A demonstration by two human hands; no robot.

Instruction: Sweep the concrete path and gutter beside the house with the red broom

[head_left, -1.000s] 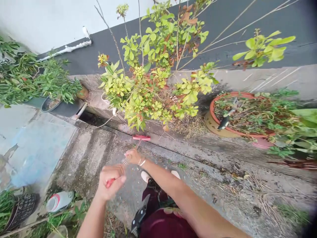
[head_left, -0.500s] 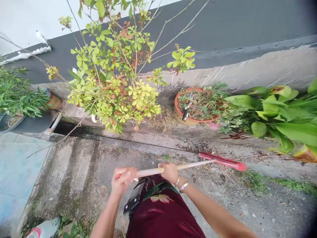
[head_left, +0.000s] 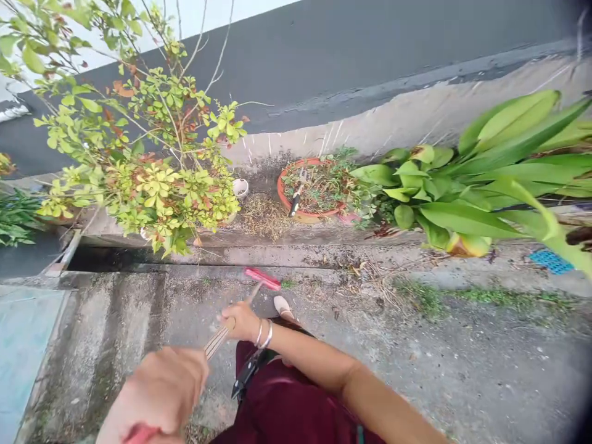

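A broom with a red head (head_left: 262, 279) and a pale wooden handle (head_left: 216, 341) slants across in front of me, its head down on the concrete beside the drain edge. My right hand (head_left: 241, 322), with two bangles at the wrist, is wrapped round the middle of the handle. Closer to the camera, my left hand (head_left: 161, 382) is closed in a fist round the upper end of the handle. Something red shows under that fist at the lower edge. My light shoe (head_left: 282, 305) stands just right of the broom head.
Along the wall ledge are a leafy yellow-green shrub (head_left: 171, 179), dry straw (head_left: 266, 216), an orange pot (head_left: 282, 185) with a hand fork (head_left: 297, 196) in it, and a broad-leaved plant (head_left: 467, 216). An open drain (head_left: 111, 257) lies left. Dry stalks (head_left: 382, 283) litter the ground.
The broom head has swung from the right to the left, and the handle has turned steeper. My left hand has come closer to the camera. The view has shifted to the right.
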